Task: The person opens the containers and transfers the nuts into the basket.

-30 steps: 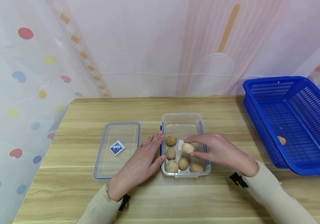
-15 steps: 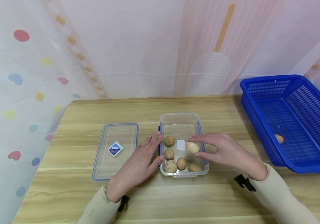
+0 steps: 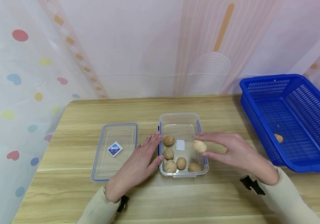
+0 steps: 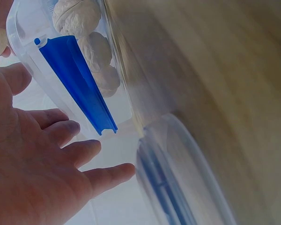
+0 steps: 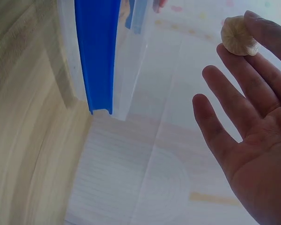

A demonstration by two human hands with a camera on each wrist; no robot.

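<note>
My right hand [image 3: 236, 152] pinches a pale walnut [image 3: 200, 146] between thumb and fingers, over the right rim of a clear plastic box [image 3: 180, 119]. In the right wrist view the same walnut [image 5: 235, 37] sits at the fingertips, with the other fingers loosely extended. Several walnuts lie inside the box, among them a brown walnut [image 3: 168, 141] by the left wall and another walnut [image 3: 194, 167] in the near right corner. My left hand [image 3: 137, 166] lies with straight fingers along the box's left side, beside its blue clip [image 4: 79, 84], holding nothing.
Left of the box lies its clear lid [image 3: 121, 132] with a blue seal and a diamond-shaped label [image 3: 115, 148]. A blue slotted basket [image 3: 256, 116] stands at the right, with one walnut [image 3: 278, 138] in it. A patterned cloth [image 3: 146, 46] hangs behind the wooden table [image 3: 171, 199].
My right hand has moved right with the pinched walnut, from over the box's middle to its right rim. The left hand keeps its place. The head view has shifted slightly.
</note>
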